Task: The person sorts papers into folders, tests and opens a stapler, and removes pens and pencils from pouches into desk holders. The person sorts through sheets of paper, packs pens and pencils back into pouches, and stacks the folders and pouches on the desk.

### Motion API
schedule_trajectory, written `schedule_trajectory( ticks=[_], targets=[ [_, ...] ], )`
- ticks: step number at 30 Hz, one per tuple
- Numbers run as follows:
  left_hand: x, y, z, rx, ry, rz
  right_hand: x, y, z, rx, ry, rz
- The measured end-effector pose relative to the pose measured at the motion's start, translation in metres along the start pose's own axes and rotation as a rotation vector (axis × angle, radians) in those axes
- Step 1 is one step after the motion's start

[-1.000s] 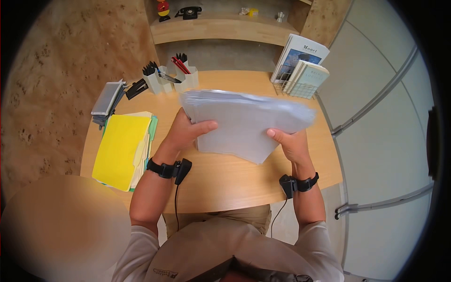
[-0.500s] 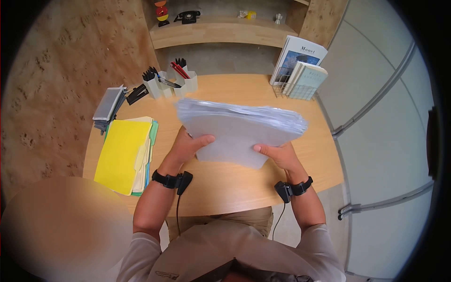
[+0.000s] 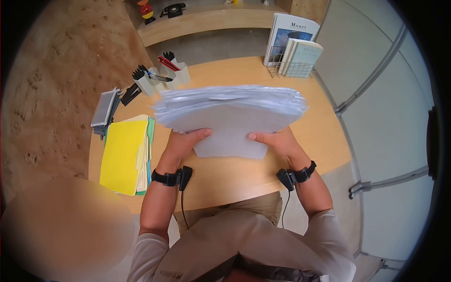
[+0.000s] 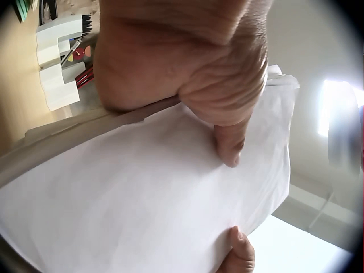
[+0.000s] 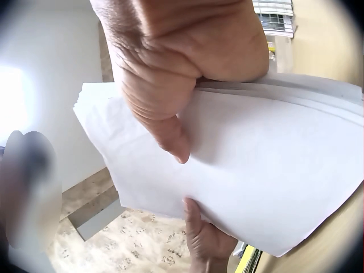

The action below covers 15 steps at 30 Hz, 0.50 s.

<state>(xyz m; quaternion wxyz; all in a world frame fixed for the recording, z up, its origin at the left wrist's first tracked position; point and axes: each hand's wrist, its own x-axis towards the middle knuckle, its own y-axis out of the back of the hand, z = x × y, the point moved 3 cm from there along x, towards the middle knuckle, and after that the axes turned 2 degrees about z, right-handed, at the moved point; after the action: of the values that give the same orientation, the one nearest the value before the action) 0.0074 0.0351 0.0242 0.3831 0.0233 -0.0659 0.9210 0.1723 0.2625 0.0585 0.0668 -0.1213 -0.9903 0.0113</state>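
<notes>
A thick stack of white paper (image 3: 230, 124) stands tilted above the desk, its layered top edge fanned and bowed in the head view. My left hand (image 3: 185, 143) grips its left side, thumb lying across the near face. On the opposite side my right hand (image 3: 279, 143) holds it the same way, thumb pointing inward. The other fingers of both hands are hidden behind the sheets. In the left wrist view the left thumb presses on the paper (image 4: 142, 187). The right wrist view shows uneven sheet edges along the side of the paper (image 5: 239, 159).
Yellow and other folders (image 3: 123, 155) lie on the desk (image 3: 230, 181) at left, with a grey pouch (image 3: 104, 109) and a black stapler (image 3: 130, 94) behind. Pen holders (image 3: 178, 77) stand at the back. A wire rack (image 3: 277, 69) with books is at back right.
The stack has shifted left and levelled out, its upper edge spreading into a wider fan. Both hands keep hold, with the thumbs closer together than a second ago. The head view has turned slightly.
</notes>
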Motion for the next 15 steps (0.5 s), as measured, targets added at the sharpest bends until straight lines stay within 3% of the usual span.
schedule_trajectory(
  ticks=[2,4,5,7,10,13,15],
  targets=[
    [0.000,-0.001,0.000,-0.025,0.048,-0.025,0.002,-0.001,0.008,-0.020,0.023,0.046],
    [0.001,-0.007,0.011,0.196,-0.117,0.048,0.008,0.002,0.007,-0.044,0.056,0.087],
    [0.002,-0.006,0.014,0.200,-0.115,0.049,0.005,0.000,-0.001,-0.036,0.058,0.100],
    [-0.006,-0.005,0.014,0.080,-0.008,0.038,-0.003,-0.004,0.005,-0.011,0.030,0.113],
    [0.000,-0.010,0.001,0.028,0.000,0.021,0.003,-0.001,0.013,0.029,-0.009,0.078],
    [-0.001,-0.010,-0.010,0.121,0.037,-0.068,0.003,0.006,0.017,-0.033,0.021,0.191],
    [-0.004,-0.012,-0.017,0.155,0.053,-0.097,0.005,0.012,0.027,0.113,-0.020,0.209]
  ],
)
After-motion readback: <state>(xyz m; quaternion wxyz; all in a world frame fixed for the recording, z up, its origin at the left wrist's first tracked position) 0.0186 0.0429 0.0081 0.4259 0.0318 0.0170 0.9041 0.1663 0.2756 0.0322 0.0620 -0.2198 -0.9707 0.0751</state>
